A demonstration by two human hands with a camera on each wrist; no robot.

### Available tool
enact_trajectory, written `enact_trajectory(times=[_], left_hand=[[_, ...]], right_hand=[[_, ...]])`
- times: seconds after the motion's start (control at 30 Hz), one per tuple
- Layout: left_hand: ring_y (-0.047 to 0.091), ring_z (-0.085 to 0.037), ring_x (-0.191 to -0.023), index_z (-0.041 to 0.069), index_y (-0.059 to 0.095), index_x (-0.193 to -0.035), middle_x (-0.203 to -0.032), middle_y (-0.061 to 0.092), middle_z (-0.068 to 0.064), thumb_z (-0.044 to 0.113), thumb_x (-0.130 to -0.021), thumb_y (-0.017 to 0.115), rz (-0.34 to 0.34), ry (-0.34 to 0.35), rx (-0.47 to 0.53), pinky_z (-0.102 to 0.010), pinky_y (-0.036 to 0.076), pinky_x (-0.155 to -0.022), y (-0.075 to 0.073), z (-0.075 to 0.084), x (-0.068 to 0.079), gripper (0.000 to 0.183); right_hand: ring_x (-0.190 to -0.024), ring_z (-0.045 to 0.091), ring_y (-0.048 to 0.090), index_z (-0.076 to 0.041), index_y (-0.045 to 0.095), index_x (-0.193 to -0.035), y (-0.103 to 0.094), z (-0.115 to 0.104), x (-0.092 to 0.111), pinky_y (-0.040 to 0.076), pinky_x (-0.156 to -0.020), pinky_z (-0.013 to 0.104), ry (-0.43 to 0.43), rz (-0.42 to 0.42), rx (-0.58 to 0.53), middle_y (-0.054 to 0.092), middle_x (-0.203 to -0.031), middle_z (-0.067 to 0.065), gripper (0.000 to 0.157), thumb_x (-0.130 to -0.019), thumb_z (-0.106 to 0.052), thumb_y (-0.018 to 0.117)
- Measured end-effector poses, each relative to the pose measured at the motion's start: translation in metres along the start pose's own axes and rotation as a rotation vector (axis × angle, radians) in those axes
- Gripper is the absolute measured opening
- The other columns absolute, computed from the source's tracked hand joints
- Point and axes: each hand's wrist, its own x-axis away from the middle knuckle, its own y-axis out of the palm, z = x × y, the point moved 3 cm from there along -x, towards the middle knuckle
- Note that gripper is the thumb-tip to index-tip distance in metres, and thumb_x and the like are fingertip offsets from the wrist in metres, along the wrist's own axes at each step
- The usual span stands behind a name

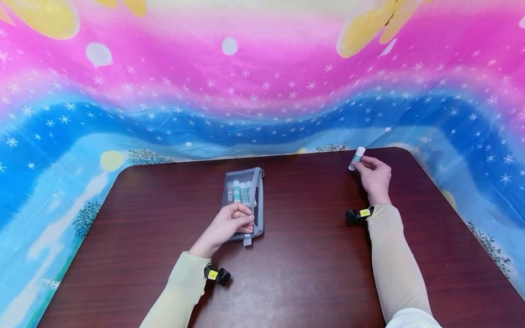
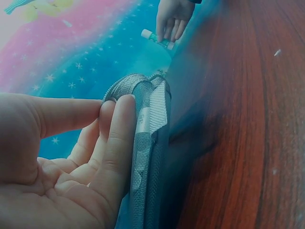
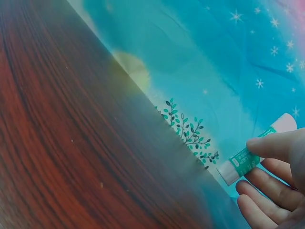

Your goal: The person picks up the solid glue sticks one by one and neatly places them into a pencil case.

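Note:
A grey mesh zipper pouch (image 1: 242, 175) lies on the table left of the middle, its zip side facing right. Several glue sticks (image 1: 237, 191) with white caps and green labels show through the mesh. My left hand (image 1: 224, 225) pinches the pouch's zipped edge between thumb and fingers near its front end, as the left wrist view also shows. Off at the far right, my right hand (image 1: 375, 176) pinches another glue stick (image 3: 245, 162), white-capped with a green label, near the table's back edge. In the head view that stick is tilted, cap end up.
The dark red wooden table (image 1: 303, 255) has rounded back corners. A pink and blue printed cloth (image 1: 262, 105) with snowflakes hangs behind it and along both sides. Each wrist carries a black strap with a small camera (image 1: 221, 276).

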Motion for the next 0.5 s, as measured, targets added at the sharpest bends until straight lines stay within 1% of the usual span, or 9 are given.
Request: enact_trajectory(times=[0.23,0.5], left_hand=[[0.07,-0.019,-0.077,-0.007,0.054,-0.107,-0.084,0.068,-0.012,0.0,-0.098,0.063,-0.002,0.009,0.004,-0.035,0.062,-0.076,0.0004,0.0004,0.0,0.014],[0.07,-0.019,-0.076,-0.007,0.055,-0.105,-0.085,0.068,-0.012,0.0,-0.098,0.063,-0.001,0.021,0.002,-0.035,0.062,-0.076,0.0004,0.0008,0.0001,0.012]], right_hand=[[-0.1,0.008,0.062,-0.007,0.069,-0.131,-0.0008,-0.0029,0.0007,0.052,-0.086,0.023,-0.018,0.003,-0.01,0.069,-0.121,0.007,0.046,-0.093,-0.032,0.077],[-0.101,0.01,0.063,-0.007,0.069,-0.131,-0.0015,-0.0039,0.001,0.053,-0.087,0.023,-0.015,-0.003,-0.048,0.069,-0.119,0.005,0.046,-0.093,-0.03,0.077]])
